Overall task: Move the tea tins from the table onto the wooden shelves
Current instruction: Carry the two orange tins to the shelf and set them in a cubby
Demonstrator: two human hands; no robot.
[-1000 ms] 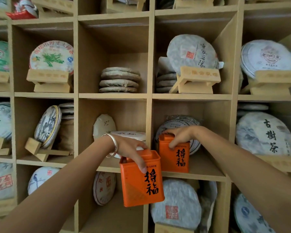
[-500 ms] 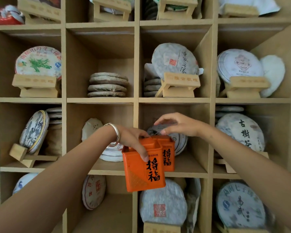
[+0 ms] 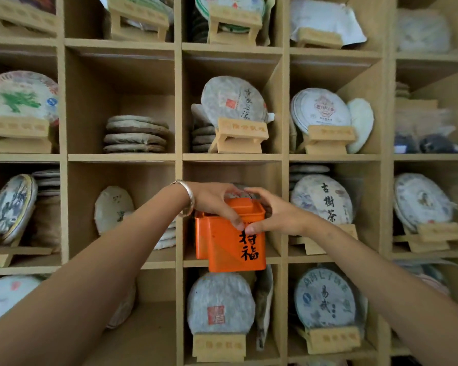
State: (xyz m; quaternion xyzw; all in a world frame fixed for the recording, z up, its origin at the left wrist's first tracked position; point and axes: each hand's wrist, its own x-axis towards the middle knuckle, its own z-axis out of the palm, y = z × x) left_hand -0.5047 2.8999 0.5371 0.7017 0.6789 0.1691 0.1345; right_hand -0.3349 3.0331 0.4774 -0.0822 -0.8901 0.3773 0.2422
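An orange tea tin (image 3: pixel 237 249) with black characters hangs at the mouth of the middle cubby of the wooden shelves (image 3: pixel 179 101). My left hand (image 3: pixel 216 203), with a silver bangle on the wrist, grips its top from the left. My right hand (image 3: pixel 274 213) holds the same tin from the right, thumb on its front. A second orange tin (image 3: pixel 201 236) stands on the shelf board just behind and to the left, mostly hidden by the front tin.
Round paper-wrapped tea cakes (image 3: pixel 234 100) on small wooden stands (image 3: pixel 239 137) fill the cubbies all around. A flat stack of cakes (image 3: pixel 136 134) lies in the cubby above left. Another cake (image 3: pixel 220 303) stands directly below the tins.
My right hand let go of the tin on the shelf and came onto the left hand's tin. That tin moved right and up, in front of the shelved one.
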